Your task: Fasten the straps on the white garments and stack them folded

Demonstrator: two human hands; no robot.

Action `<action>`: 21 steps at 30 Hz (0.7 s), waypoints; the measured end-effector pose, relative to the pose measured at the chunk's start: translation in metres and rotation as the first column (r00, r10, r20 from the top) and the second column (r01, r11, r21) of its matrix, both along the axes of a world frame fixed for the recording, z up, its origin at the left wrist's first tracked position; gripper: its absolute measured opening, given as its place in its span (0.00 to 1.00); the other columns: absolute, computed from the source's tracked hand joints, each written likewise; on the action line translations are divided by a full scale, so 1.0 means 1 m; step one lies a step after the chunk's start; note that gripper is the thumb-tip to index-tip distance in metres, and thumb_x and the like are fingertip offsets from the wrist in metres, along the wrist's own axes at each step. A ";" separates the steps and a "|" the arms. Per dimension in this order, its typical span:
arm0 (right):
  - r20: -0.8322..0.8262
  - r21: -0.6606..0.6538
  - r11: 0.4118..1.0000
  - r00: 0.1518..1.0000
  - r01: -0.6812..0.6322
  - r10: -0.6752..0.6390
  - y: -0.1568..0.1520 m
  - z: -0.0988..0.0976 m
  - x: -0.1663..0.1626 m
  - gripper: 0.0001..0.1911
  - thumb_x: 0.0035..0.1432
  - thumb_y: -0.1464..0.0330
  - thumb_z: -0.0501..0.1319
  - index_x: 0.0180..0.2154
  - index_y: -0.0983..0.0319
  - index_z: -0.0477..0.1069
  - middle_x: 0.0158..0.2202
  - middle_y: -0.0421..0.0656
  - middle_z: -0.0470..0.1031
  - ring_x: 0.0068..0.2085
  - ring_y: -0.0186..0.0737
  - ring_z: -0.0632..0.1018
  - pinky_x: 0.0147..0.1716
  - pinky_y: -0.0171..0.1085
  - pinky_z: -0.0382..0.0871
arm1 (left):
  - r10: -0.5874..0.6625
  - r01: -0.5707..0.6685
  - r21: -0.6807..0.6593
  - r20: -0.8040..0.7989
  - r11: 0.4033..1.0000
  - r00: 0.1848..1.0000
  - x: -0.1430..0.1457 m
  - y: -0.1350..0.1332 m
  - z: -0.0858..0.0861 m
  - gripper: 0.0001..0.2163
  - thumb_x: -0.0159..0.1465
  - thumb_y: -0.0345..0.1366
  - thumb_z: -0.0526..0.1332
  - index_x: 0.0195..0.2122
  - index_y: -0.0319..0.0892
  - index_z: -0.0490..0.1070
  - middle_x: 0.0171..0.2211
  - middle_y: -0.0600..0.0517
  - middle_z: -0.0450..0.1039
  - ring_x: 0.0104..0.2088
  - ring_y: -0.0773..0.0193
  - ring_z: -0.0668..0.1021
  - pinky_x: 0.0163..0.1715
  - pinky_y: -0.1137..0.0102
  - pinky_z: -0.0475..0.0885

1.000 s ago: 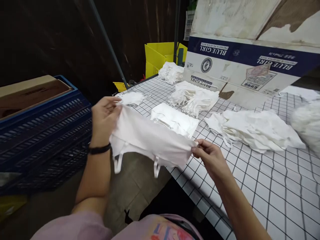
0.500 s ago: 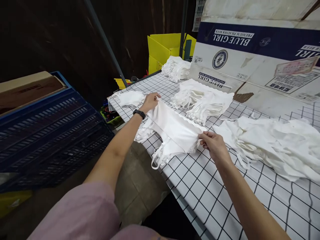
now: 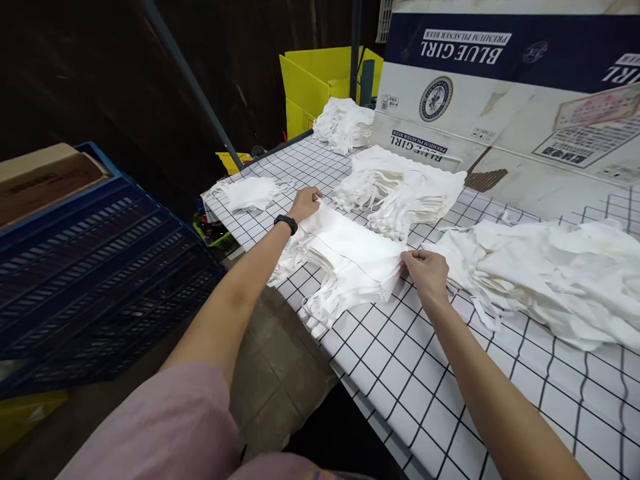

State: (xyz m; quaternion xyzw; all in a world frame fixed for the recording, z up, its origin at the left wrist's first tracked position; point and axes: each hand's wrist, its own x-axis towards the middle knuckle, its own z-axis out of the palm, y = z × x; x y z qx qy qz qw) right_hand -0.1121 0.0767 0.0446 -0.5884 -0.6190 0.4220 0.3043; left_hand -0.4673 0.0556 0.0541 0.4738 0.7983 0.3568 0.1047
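A white camisole (image 3: 350,250) with thin straps lies spread on top of a stack of similar ones at the near table edge. My left hand (image 3: 306,203), a dark band on its wrist, pinches the far left corner of its hem. At the right corner, the fingers of my right hand (image 3: 425,268) are closed on the cloth. The hem is stretched between both hands, while the straps hang toward the table's edge. Fingertips of the left hand are partly hidden.
Behind lies a thick pile of white camisoles (image 3: 405,180). A loose heap of white garments (image 3: 555,267) is on the right, a smaller bundle (image 3: 253,193) on the left. Cardboard (image 3: 500,113) stands at the back of the checked table (image 3: 400,360). Blue crates (image 3: 110,267) are at left.
The camisole has been lowered and now lies flatter on the stack, its loose strap loop drawn in. Both hands keep their hold on the hem corners. The view has shifted slightly.
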 end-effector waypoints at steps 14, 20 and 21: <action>0.110 0.190 0.981 0.993 0.023 -0.044 0.008 -0.019 0.002 0.08 0.49 0.64 0.64 0.32 0.60 0.77 0.22 0.41 0.77 0.32 0.50 0.80 0.50 0.50 0.69 | -0.037 0.038 -0.036 0.018 0.999 0.999 -0.014 -0.012 0.004 0.21 0.51 0.26 0.67 0.48 0.40 0.76 0.36 0.52 0.76 0.37 0.62 0.76 0.41 0.68 0.72; 0.112 0.293 0.953 0.993 -0.073 0.042 -0.029 -0.001 0.012 0.10 0.58 0.64 0.62 0.41 0.59 0.76 0.26 0.39 0.78 0.31 0.45 0.79 0.47 0.47 0.70 | 0.036 -0.036 0.025 0.033 0.999 0.999 -0.007 -0.079 0.022 0.05 0.59 0.29 0.64 0.37 0.39 0.76 0.36 0.49 0.77 0.36 0.62 0.76 0.38 0.68 0.70; 0.102 0.314 0.945 0.993 -0.090 0.061 -0.037 0.003 0.013 0.10 0.58 0.64 0.62 0.41 0.59 0.76 0.27 0.40 0.78 0.31 0.44 0.78 0.44 0.45 0.71 | 0.017 -0.018 0.050 0.019 0.999 1.000 -0.002 -0.095 0.024 0.02 0.60 0.30 0.64 0.35 0.40 0.75 0.34 0.49 0.76 0.36 0.62 0.75 0.38 0.68 0.70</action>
